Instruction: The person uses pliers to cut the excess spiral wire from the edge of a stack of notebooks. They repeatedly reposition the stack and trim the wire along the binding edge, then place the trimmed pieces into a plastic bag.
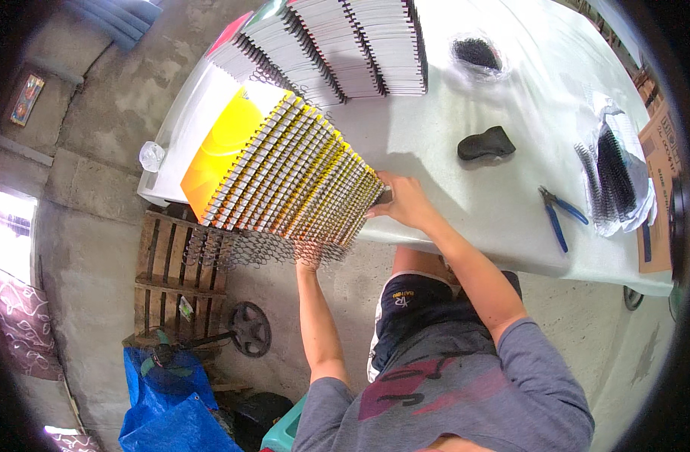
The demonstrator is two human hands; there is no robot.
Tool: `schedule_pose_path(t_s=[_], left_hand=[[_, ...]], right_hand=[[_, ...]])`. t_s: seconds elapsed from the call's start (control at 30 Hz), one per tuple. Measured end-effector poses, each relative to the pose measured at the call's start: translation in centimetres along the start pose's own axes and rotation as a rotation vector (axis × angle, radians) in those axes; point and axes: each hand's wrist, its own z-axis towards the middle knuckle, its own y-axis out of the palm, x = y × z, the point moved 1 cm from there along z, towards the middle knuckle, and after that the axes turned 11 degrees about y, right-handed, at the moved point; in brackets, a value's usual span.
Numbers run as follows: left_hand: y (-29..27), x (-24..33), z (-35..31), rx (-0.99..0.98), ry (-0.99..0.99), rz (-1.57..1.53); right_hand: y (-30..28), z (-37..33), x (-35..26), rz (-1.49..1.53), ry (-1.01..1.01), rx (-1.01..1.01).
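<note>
**Both hands on a fanned stack of spiral-bound notebooks at the bench edge**

A person stands at a white bench [465, 203] and works on a fanned stack of yellow notebooks [292, 177], which lies at about nine o'clock from the middle of the bench, overhanging its near edge. Black wire coils stick out of the spines and hang past the edge toward the floor.

The right hand [406, 202] rests at the four-o'clock end of the stack, fingers curled and pressed against the last notebook; it seems to hold a small dark thing there, but I cannot tell what. The left hand [309, 262] reaches up from below, at six o'clock of the stack, and is mostly hidden behind the hanging coils; I cannot tell whether it is spread or pinching.

At twelve o'clock from the yellow stack lies a second fanned stack of white-edged notebooks [345, 45]. Well apart, toward three o'clock, lie a black rag-like lump [486, 143], blue-handled pliers [562, 217], and a plastic bag of loose black coils [615, 181]. Another clear bag of black coils [477, 54] sits near the far edge.

Below the bench, at seven o'clock, stand a wooden pallet [171, 279] and a blue tarp [171, 407].
</note>
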Motion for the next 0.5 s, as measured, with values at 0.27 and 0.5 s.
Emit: schedule_pose_path(t_s=[0.27, 0.5], left_hand=[[-0.6, 6.5, 1.3, -0.188, 0.018, 0.515], [0.3, 14.6, -4.4, 0.641, 0.036, -0.901]], right_hand=[[-2.0, -0.6, 0.8, 0.083, 0.047, -0.079], [-18.0, -12.6, 5.4, -0.539, 0.264, 0.406]])
